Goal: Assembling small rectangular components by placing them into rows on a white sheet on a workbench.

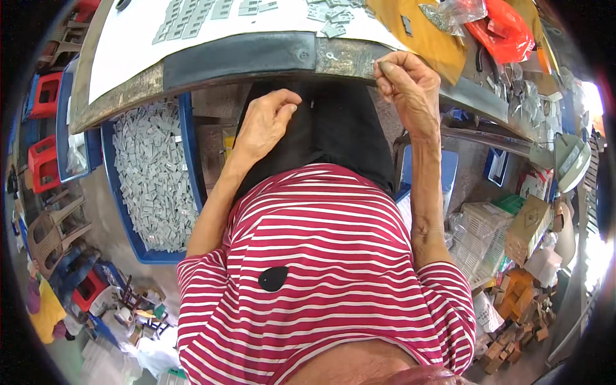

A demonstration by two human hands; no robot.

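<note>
Both hands sit at the table edge [256, 54]. Her right hand [405, 80] pinches a small grey piece [385, 65] (fingers curled tight). Her left hand [268, 120] rests loosely curled on her dark lap, holding nothing. More grey pieces fill the blue bin [154, 173].

A small dark part [384, 66] sat pinched between the fingertips of the right hand [405, 86] at the upper right of centre, pressed against the worn metal edge of the worktop [346, 56]. It was too small to tell its shape. The left hand [266, 122], upper centre, rested loosely curled on black cloth [333, 135], holding nothing visible.
</note>
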